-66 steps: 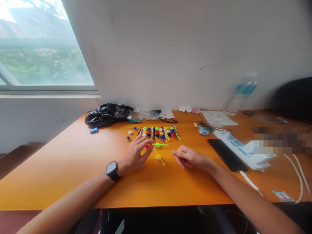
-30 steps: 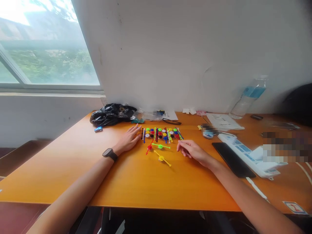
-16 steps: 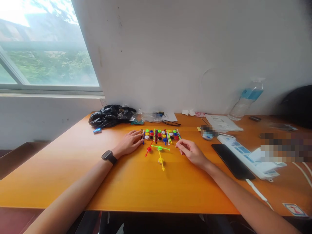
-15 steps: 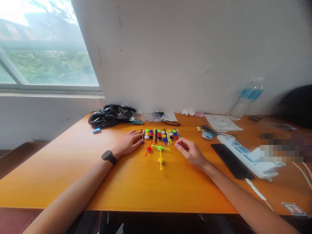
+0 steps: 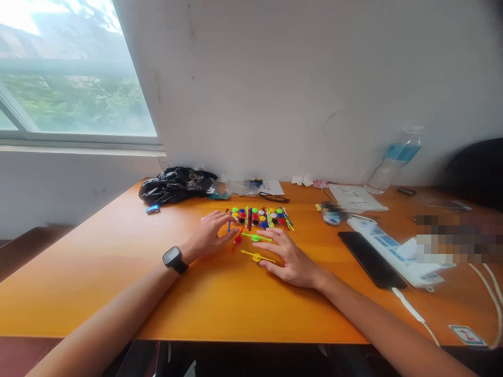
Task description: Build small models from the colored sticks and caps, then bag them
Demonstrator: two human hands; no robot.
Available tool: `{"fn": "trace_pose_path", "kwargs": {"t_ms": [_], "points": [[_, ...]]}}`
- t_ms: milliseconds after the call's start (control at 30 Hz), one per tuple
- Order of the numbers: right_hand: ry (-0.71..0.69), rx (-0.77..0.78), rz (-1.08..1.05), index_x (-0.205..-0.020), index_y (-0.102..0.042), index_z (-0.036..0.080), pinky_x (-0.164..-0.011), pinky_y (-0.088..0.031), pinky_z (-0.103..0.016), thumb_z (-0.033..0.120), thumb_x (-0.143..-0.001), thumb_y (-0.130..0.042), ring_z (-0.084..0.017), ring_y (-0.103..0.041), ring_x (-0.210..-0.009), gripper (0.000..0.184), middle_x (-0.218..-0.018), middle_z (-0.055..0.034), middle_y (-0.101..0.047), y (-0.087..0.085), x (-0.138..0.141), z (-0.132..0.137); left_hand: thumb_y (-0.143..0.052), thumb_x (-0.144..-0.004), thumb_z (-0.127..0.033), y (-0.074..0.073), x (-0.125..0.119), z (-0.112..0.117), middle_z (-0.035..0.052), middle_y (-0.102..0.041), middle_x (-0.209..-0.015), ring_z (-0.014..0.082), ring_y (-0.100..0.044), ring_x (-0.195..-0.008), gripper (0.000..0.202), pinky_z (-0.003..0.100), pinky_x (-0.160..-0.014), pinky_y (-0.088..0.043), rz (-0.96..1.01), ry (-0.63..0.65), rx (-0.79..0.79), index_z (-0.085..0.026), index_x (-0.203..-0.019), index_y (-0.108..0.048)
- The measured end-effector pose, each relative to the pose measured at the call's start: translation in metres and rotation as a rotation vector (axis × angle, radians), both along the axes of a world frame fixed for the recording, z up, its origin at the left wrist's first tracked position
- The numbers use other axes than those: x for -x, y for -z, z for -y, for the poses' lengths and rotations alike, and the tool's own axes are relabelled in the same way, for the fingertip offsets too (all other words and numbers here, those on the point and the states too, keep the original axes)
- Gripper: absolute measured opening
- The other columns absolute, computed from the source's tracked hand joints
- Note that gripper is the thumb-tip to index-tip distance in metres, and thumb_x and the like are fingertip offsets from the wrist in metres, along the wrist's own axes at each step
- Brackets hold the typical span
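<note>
My left hand (image 5: 210, 236), with a black watch (image 5: 173, 258) on the wrist, lies flat on the orange table (image 5: 118, 272), fingers spread beside a red spinner piece (image 5: 238, 239). My right hand (image 5: 288, 259) rests open on the table, fingertips touching a yellow stick with a disc (image 5: 257, 256). A green stick with a disc (image 5: 256, 237) lies between the hands. Behind them sits a cluster of coloured discs and sticks (image 5: 259, 217).
A black plastic bag (image 5: 175, 184) lies at the back left, with a small blue item (image 5: 152, 209) near it. To the right lie a black phone (image 5: 371, 251), a white power strip (image 5: 389, 246), papers (image 5: 356, 197) and a water bottle (image 5: 391, 162). White cables (image 5: 416, 314) run at the right.
My right hand moved left and toward me, opening flat onto the yellow stick, which turned from pointing at me to lying crosswise. My left hand shifted slightly nearer.
</note>
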State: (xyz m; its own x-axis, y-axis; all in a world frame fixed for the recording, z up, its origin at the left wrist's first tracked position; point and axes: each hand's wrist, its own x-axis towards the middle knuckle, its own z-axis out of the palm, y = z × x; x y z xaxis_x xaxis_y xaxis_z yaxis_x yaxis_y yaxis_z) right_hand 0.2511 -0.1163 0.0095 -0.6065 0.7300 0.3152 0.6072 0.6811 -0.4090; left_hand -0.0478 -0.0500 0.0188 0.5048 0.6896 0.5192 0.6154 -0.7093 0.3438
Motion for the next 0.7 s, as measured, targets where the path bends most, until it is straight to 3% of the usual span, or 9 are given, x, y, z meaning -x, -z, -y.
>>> {"fn": "trace_pose_path", "kwargs": {"t_ms": [100, 233, 367, 433, 533, 700], "points": [[0.023, 0.016, -0.078, -0.150, -0.059, 0.032, -0.125, -0.040, -0.053, 0.046, -0.101, -0.067, -0.032, -0.045, -0.150, 0.052, -0.160, -0.0098, -0.051, 0.001, 0.001, -0.002, -0.064, -0.100, -0.057, -0.007, -0.013, 0.021, 0.0112, -0.071, -0.135, 0.0318, -0.065, -0.125, 0.053, 0.047, -0.107, -0.051, -0.042, 0.150, 0.101, -0.025, -0.141, -0.062], [0.021, 0.071, -0.155, -0.149, -0.057, 0.027, -0.120, -0.047, -0.047, 0.040, -0.099, -0.070, -0.029, -0.056, -0.140, 0.053, -0.150, -0.0114, -0.060, 0.002, 0.002, -0.005, -0.072, -0.091, -0.065, -0.002, -0.024, 0.034, 0.0131, -0.056, -0.156, 0.0358, -0.051, -0.145, 0.080, 0.053, -0.121, -0.044, -0.041, 0.209, 0.184, -0.026, -0.157, -0.047], [0.028, 0.088, -0.185, -0.143, -0.061, 0.025, -0.115, -0.051, -0.048, 0.031, -0.098, -0.070, -0.030, -0.062, -0.132, 0.047, -0.141, -0.0122, -0.067, 0.004, 0.003, -0.007, -0.072, -0.096, -0.056, 0.007, -0.029, 0.033, 0.0138, -0.057, -0.155, 0.0321, -0.060, -0.136, 0.071, 0.048, -0.114, -0.052, 0.019, 0.281, 0.244, -0.028, -0.156, -0.048], [0.032, 0.085, -0.212, -0.138, -0.064, 0.024, -0.111, -0.053, -0.048, 0.029, -0.098, -0.069, -0.030, -0.065, -0.127, 0.041, -0.136, -0.0122, -0.069, 0.006, 0.003, -0.008, -0.069, -0.098, -0.051, 0.010, -0.033, 0.032, 0.0129, -0.067, -0.141, 0.0285, -0.070, -0.118, 0.060, 0.042, -0.100, -0.059, 0.052, 0.313, 0.269, -0.027, -0.151, -0.052], [0.040, 0.093, -0.278, -0.130, -0.068, 0.024, -0.105, -0.055, -0.043, 0.026, -0.101, -0.065, -0.027, -0.069, -0.118, 0.029, -0.127, -0.0104, -0.073, 0.010, 0.003, -0.011, -0.063, -0.103, -0.044, 0.014, -0.037, 0.032, 0.0092, -0.076, -0.120, 0.0232, -0.073, -0.097, 0.046, 0.035, -0.084, -0.061, 0.071, 0.329, 0.305, -0.027, -0.146, -0.058], [0.078, 0.127, -0.308, -0.122, -0.070, 0.025, -0.099, -0.056, -0.038, 0.028, -0.103, -0.062, -0.024, -0.070, -0.110, 0.021, -0.119, -0.0078, -0.075, 0.012, 0.002, -0.014, -0.057, -0.106, -0.038, 0.018, -0.038, 0.027, 0.0066, -0.078, -0.117, 0.0214, -0.074, -0.097, 0.034, 0.033, -0.085, -0.060, 0.063, 0.330, 0.306, -0.027, -0.137, -0.066]]}}
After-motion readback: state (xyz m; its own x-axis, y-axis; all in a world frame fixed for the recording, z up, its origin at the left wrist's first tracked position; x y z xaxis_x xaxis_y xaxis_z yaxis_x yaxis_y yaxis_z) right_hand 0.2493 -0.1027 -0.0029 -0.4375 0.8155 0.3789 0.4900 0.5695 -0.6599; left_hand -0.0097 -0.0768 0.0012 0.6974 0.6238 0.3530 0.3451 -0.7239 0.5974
